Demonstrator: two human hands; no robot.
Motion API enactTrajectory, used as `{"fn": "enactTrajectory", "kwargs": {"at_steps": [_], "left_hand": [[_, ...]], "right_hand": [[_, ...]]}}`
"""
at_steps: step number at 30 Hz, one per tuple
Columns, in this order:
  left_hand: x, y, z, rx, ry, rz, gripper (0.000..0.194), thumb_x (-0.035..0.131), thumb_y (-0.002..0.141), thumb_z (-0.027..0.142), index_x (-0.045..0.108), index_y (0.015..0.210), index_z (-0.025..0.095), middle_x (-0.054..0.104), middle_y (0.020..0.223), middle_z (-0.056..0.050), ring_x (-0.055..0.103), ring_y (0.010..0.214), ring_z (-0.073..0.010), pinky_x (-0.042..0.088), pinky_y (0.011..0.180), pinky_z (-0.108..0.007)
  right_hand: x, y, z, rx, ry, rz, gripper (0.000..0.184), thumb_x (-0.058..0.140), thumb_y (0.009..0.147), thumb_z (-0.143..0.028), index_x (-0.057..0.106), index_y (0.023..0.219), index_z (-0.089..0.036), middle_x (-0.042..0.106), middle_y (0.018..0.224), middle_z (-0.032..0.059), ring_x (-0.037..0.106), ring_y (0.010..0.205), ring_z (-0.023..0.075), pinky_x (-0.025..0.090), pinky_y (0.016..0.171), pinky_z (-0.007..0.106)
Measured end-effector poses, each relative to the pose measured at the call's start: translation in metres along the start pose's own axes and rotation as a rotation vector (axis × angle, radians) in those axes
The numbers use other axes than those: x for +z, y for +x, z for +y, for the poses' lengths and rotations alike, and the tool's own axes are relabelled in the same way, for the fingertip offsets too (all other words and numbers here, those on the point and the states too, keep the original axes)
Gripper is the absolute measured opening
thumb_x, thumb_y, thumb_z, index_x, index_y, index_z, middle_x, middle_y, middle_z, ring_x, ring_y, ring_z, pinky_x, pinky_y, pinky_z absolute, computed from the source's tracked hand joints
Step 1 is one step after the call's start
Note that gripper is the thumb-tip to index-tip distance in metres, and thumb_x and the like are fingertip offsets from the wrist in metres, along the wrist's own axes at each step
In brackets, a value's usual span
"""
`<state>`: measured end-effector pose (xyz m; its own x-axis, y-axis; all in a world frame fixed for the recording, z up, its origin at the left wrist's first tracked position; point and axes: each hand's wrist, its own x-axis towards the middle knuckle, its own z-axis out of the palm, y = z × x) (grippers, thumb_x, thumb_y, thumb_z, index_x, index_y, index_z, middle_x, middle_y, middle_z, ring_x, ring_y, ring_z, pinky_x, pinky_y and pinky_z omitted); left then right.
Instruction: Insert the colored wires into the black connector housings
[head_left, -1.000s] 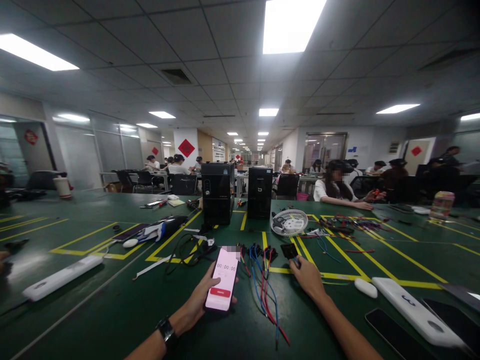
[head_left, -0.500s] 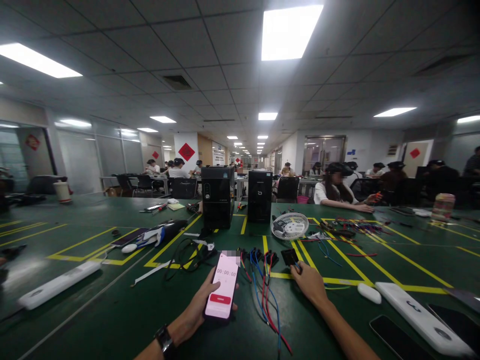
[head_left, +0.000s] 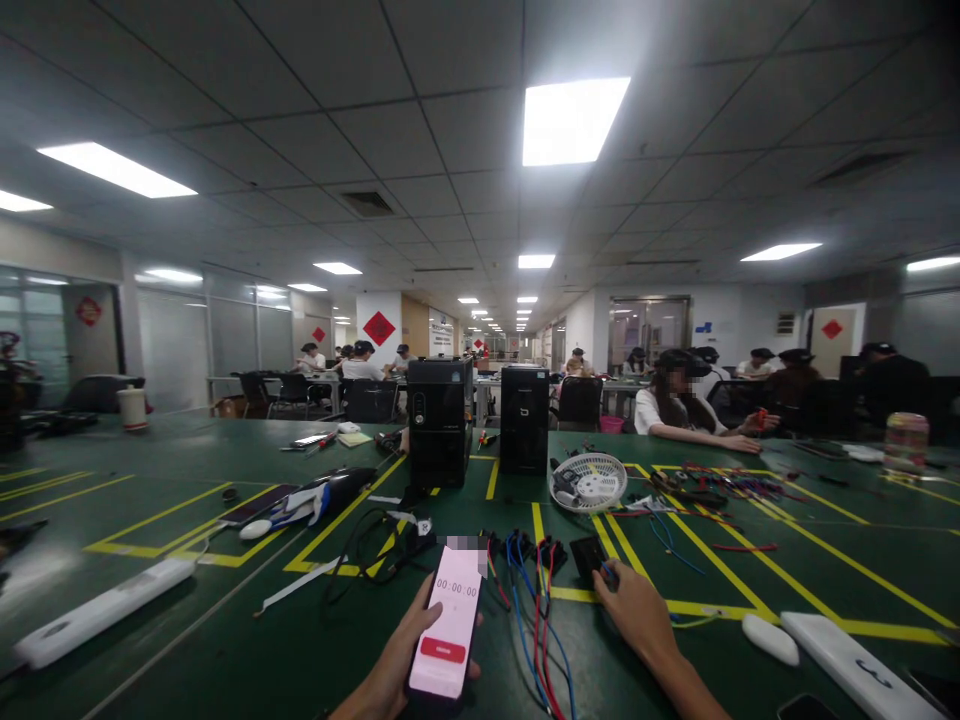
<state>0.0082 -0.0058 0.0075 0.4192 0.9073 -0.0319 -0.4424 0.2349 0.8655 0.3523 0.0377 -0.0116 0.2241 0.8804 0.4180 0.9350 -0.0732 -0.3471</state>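
My left hand (head_left: 401, 645) is wrapped round a phone (head_left: 451, 625), thumb over its lit screen, which reads 00:00:00 above a red button. To the right, my right hand (head_left: 636, 612) has its fingers closed on a small flat black piece (head_left: 585, 562) at the table surface. A bit of blue shows at those fingertips; I cannot make out what it is. Between my hands lie red and blue wires (head_left: 537, 625) with black connectors (head_left: 549, 553) at their far ends. A coiled black cable (head_left: 367, 550) is left of the phone.
Two black computer towers (head_left: 437, 425) stand ahead on the green table (head_left: 247, 640). A white round basket (head_left: 589, 483) sits right of them. White power strips (head_left: 105, 610) lie at both sides, and a white mouse (head_left: 770, 640) at right. A co-worker (head_left: 675, 400) sits across the table.
The camera has tilted up a little, so the table and both hands sit lower in the picture. Both hands keep their holds, and the phone still reads 00:00:00.
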Motion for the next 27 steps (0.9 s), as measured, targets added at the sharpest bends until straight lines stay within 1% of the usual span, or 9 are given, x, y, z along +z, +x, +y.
{"fn": "enactTrajectory", "kwargs": {"at_steps": [3, 6, 9, 12, 14, 18, 21, 24, 27], "left_hand": [[-0.006, 0.006, -0.004, 0.007, -0.012, -0.028, 0.093, 0.051, 0.084, 0.046, -0.019, 0.142, 0.027, 0.064, 0.107, -0.02, 0.069, 0.07, -0.0326, 0.048, 0.073, -0.052], [-0.01, 0.009, -0.007, 0.009, -0.048, -0.043, 0.091, 0.052, 0.084, 0.047, -0.015, 0.143, 0.029, 0.064, 0.108, -0.018, 0.069, 0.07, -0.0312, 0.049, 0.071, -0.051], [-0.009, 0.008, -0.009, 0.016, -0.058, -0.029, 0.088, 0.051, 0.084, 0.047, -0.012, 0.144, 0.032, 0.064, 0.107, -0.017, 0.069, 0.07, -0.0307, 0.05, 0.069, -0.05], [-0.007, 0.005, -0.009, 0.027, -0.056, -0.018, 0.085, 0.048, 0.085, 0.049, -0.011, 0.144, 0.031, 0.064, 0.107, -0.018, 0.069, 0.071, -0.0314, 0.05, 0.066, -0.047], [-0.009, 0.005, -0.009, 0.024, -0.057, -0.023, 0.085, 0.049, 0.085, 0.048, -0.011, 0.144, 0.03, 0.063, 0.108, -0.018, 0.069, 0.072, -0.0316, 0.05, 0.066, -0.046], [-0.016, 0.008, -0.009, -0.004, -0.068, -0.063, 0.09, 0.054, 0.083, 0.042, -0.012, 0.144, 0.028, 0.062, 0.112, -0.019, 0.069, 0.076, -0.0314, 0.049, 0.074, -0.049], [-0.019, 0.012, -0.01, -0.006, -0.071, -0.087, 0.097, 0.059, 0.079, 0.037, -0.013, 0.144, 0.029, 0.061, 0.114, -0.019, 0.069, 0.077, -0.0316, 0.049, 0.074, -0.051], [-0.02, 0.014, -0.009, -0.005, -0.05, -0.058, 0.106, 0.066, 0.073, 0.035, -0.011, 0.144, 0.028, 0.061, 0.116, -0.019, 0.068, 0.081, -0.0343, 0.051, 0.072, -0.051], [-0.023, 0.011, 0.002, -0.016, -0.002, -0.004, 0.11, 0.07, 0.066, 0.044, -0.003, 0.146, 0.026, 0.062, 0.115, -0.019, 0.063, 0.096, -0.0397, 0.051, 0.073, -0.054]], "right_hand": [[0.0, 0.0, 0.0, -0.022, -0.016, 0.029, 0.033, 0.04, 0.086, -0.039, 0.063, 0.095, -0.018, 0.069, 0.092, 0.0095, 0.064, 0.087, 0.0226, 0.042, 0.07, 0.028], [0.0, 0.0, 0.0, -0.026, -0.056, 0.048, 0.036, 0.04, 0.085, -0.038, 0.062, 0.101, -0.015, 0.068, 0.098, 0.0114, 0.063, 0.092, 0.0239, 0.043, 0.076, 0.031], [0.001, 0.001, 0.0, -0.009, -0.072, 0.043, 0.039, 0.039, 0.084, -0.038, 0.061, 0.106, -0.014, 0.067, 0.101, 0.0121, 0.062, 0.094, 0.0247, 0.043, 0.078, 0.033], [0.002, 0.001, 0.001, 0.0, -0.086, 0.046, 0.041, 0.039, 0.084, -0.039, 0.06, 0.108, -0.014, 0.067, 0.101, 0.0127, 0.062, 0.095, 0.0253, 0.043, 0.078, 0.034], [0.003, 0.001, 0.001, -0.005, -0.091, 0.044, 0.04, 0.04, 0.083, -0.039, 0.06, 0.108, -0.014, 0.066, 0.1, 0.0129, 0.062, 0.094, 0.0255, 0.043, 0.077, 0.034], [0.003, 0.001, 0.003, -0.012, -0.078, 0.042, 0.039, 0.04, 0.084, -0.037, 0.058, 0.11, -0.014, 0.066, 0.097, 0.0126, 0.063, 0.093, 0.0252, 0.043, 0.074, 0.032], [0.004, 0.001, 0.003, -0.014, -0.051, 0.06, 0.04, 0.04, 0.084, -0.037, 0.054, 0.114, -0.014, 0.067, 0.095, 0.0122, 0.063, 0.09, 0.0254, 0.043, 0.072, 0.032], [0.004, 0.0, 0.003, -0.016, -0.01, 0.08, 0.039, 0.04, 0.085, -0.036, 0.052, 0.115, -0.015, 0.067, 0.094, 0.0119, 0.064, 0.089, 0.0253, 0.043, 0.073, 0.032], [0.003, -0.002, 0.002, -0.01, 0.025, 0.109, 0.035, 0.038, 0.087, -0.035, 0.052, 0.113, -0.016, 0.067, 0.093, 0.0114, 0.063, 0.09, 0.0244, 0.042, 0.074, 0.031]]}}
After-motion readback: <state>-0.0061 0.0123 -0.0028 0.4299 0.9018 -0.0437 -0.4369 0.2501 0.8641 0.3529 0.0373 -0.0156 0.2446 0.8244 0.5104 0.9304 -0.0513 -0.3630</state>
